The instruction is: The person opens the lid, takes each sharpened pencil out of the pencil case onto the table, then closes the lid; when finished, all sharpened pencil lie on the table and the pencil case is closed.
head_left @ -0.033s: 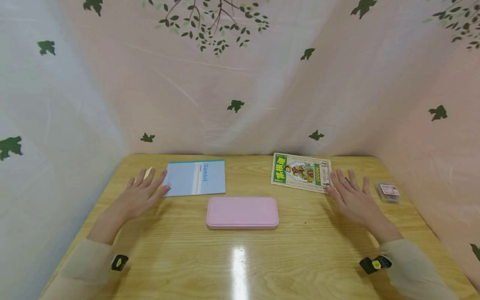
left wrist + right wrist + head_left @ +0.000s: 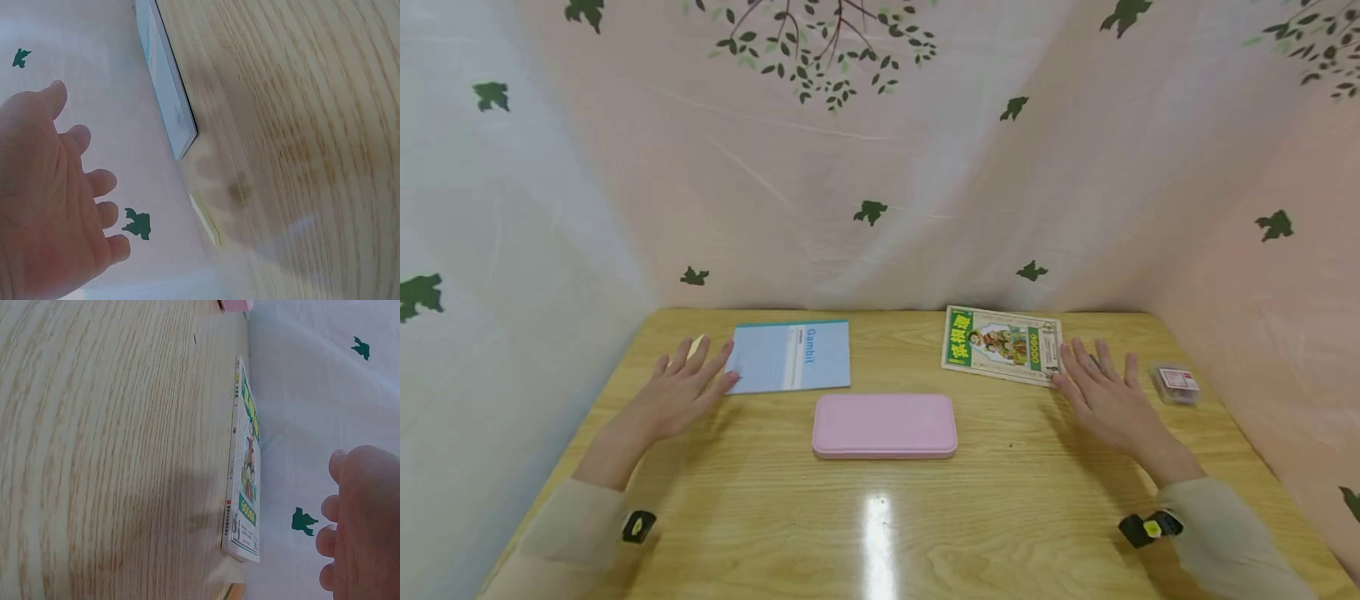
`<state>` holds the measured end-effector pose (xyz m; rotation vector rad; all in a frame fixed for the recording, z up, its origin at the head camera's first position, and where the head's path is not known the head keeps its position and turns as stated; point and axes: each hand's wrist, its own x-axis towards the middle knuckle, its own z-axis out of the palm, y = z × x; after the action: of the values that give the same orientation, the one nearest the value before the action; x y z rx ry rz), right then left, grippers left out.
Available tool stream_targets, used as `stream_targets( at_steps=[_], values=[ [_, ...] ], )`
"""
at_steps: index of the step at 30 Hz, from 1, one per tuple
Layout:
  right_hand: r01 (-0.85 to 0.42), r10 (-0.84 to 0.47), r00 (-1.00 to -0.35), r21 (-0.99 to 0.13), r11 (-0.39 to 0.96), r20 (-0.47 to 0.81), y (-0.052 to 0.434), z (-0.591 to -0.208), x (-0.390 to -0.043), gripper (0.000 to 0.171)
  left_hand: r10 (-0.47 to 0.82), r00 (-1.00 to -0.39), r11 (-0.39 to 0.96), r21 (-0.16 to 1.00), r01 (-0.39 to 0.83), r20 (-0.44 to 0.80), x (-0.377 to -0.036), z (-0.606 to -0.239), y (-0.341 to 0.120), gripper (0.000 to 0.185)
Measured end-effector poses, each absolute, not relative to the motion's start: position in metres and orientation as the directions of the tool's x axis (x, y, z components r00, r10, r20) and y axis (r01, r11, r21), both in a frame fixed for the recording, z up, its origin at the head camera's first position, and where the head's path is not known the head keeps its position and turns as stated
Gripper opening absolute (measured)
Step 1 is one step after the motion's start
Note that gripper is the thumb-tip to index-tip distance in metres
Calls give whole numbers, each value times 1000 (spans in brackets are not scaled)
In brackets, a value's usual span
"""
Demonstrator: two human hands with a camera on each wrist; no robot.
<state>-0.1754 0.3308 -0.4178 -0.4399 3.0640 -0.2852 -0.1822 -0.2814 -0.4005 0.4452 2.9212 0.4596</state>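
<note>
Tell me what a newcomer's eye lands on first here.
First, the flat pink rectangular case lying mid-table on the glossy wooden table. Then the two open hands flanking it: the left hand beside the pale blue notebook, the right hand by the green-edged illustrated booklet. A small clear box with a red label sits far right.

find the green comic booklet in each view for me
Head: green comic booklet lies at the table's far right, by the right hand's fingertips.
Left wrist: not in it; only the blue notebook shows.
Right wrist: seen edge-on at centre right, beside the right hand.
Shared landmark: the wooden table, also.
</note>
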Motion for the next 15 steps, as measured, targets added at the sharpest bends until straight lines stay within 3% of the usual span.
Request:
stream_targets(
  at_steps=[15],
  values=[
    [-278,-278,-960,-175,945,24,328,-415,-174,68,314,-944,913,305,271,-102,-182,-403,-282,75]
  ],
)
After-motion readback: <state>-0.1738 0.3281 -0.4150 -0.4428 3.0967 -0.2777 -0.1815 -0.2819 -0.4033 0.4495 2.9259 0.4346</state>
